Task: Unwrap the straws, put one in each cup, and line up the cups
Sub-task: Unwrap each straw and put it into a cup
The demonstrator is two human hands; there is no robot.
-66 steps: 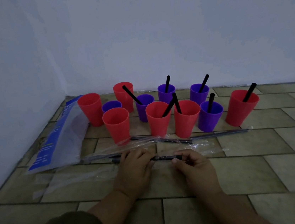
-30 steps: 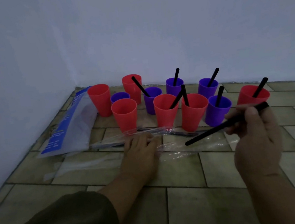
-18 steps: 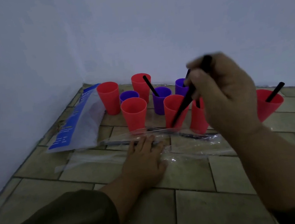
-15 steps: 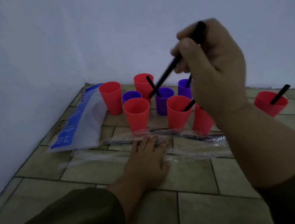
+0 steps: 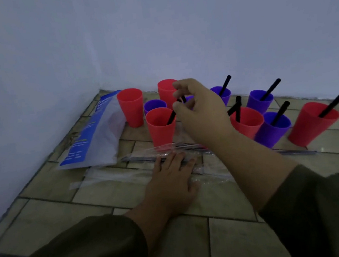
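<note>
Red and purple cups stand in a cluster on the tiled floor near the wall corner. My right hand [image 5: 202,113] pinches the top of a black straw [image 5: 171,116], and the straw's lower end sits inside the front-left red cup [image 5: 161,129]. My left hand [image 5: 171,178] rests flat, fingers straight, on clear straw wrappers [image 5: 210,175]. Wrapped straws [image 5: 144,156] lie just beyond its fingertips. A red cup [image 5: 131,107] and a purple cup [image 5: 154,105] at the left hold no straw. Several cups on the right, such as the red cup [image 5: 313,124], hold a black straw each.
A blue and white plastic bag [image 5: 93,137] lies flat at the left beside the cups. White walls close off the left side and the back. One more wrapped straw [image 5: 295,151] lies on the floor in front of the right-hand cups.
My right hand pulled a straw out of its wrapper, lifted it across to the left and lowered its end into the front-left red cup. My left hand stayed on the wrappers.
</note>
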